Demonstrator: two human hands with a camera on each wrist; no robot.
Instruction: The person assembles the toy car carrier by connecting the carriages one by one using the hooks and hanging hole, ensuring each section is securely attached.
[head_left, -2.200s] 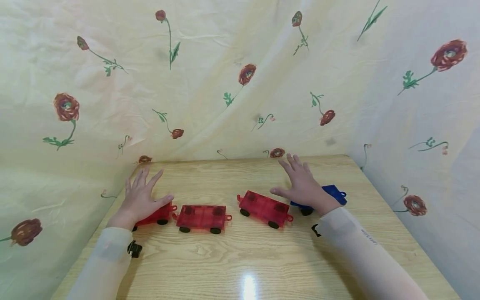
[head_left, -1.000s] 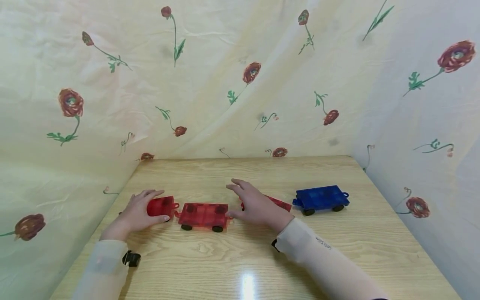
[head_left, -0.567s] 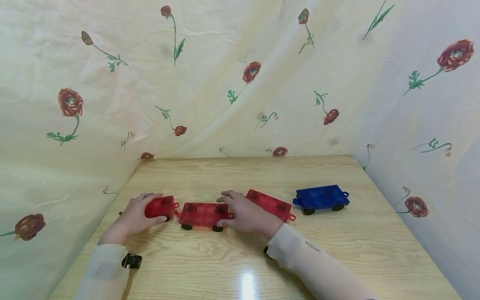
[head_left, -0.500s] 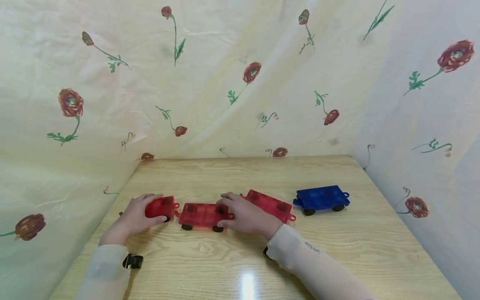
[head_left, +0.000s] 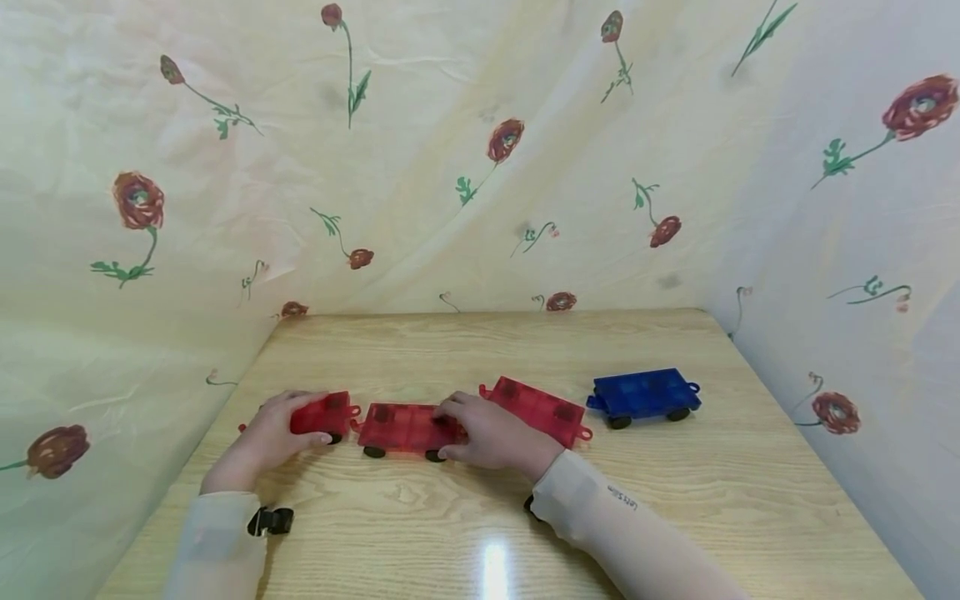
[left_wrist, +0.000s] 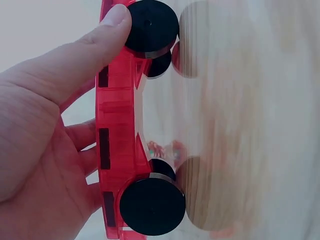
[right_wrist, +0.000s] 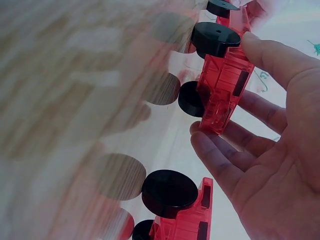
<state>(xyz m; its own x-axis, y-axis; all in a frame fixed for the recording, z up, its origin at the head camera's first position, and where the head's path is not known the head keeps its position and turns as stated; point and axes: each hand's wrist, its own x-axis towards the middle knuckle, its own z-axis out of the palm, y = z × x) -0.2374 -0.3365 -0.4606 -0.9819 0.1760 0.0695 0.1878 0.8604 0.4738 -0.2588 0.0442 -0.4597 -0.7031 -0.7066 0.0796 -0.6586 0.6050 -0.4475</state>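
My left hand (head_left: 266,437) grips the leftmost red toy train wagon (head_left: 322,414), thumb on its near side and fingers on the far side. In the left wrist view the thumb lies against this see-through red wagon (left_wrist: 116,110) beside a black wheel (left_wrist: 152,205). My right hand (head_left: 498,433) holds the right end of the middle red wagon (head_left: 405,427) between thumb and fingers. The right wrist view has that wagon (right_wrist: 220,87) within the hand (right_wrist: 295,120), wheels on the table. A small gap separates the hooks and rings of the two gripped wagons.
A third red wagon (head_left: 536,408) stands slanted behind my right hand, partly hidden by it. Farther right is a blue wagon (head_left: 645,394). All stand on a wooden table (head_left: 420,517), with flowered cloth (head_left: 420,167) behind and at the sides.
My right hand has moved left, from over the blue wagon to the middle red wagon's right end, and taken hold. The left hand has lowered and gripped the leftmost wagon. The wagons stay nearly in place.
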